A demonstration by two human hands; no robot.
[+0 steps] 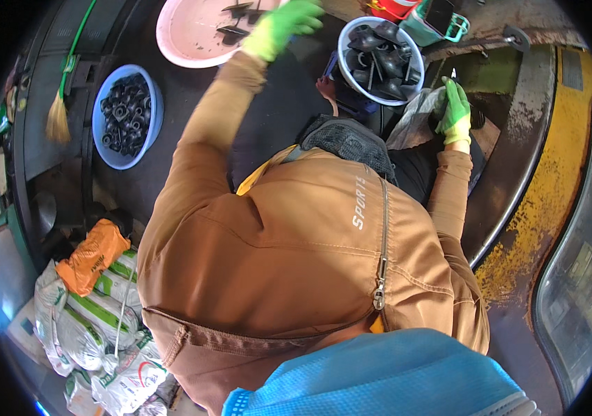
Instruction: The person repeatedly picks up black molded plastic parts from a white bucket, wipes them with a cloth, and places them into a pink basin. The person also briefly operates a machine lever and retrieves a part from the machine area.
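My left hand (282,29), in a bright green glove, reaches out over the right rim of a pink basin (188,52). Its fingers are stretched out and nothing shows in them. A few black, flared rubber-like parts (232,33) lie in that basin, left of the hand. My right hand (456,114), gloved alike, is closed near a grey-white cloth (414,121) at my right thigh. A small pale tip sticks up past its fingers; what it belongs to is hidden. Left of this hand, a white-blue basin (346,52) holds several larger black cup-shaped parts (386,61).
At left stands a blue basin (156,118) full of small black parts. A straw broom (58,123) hangs beyond it. White sacks (101,326) and an orange bag (95,256) lie lower left. A worn yellow machine (538,229) borders my right side; red and green containers (427,24) stand ahead.
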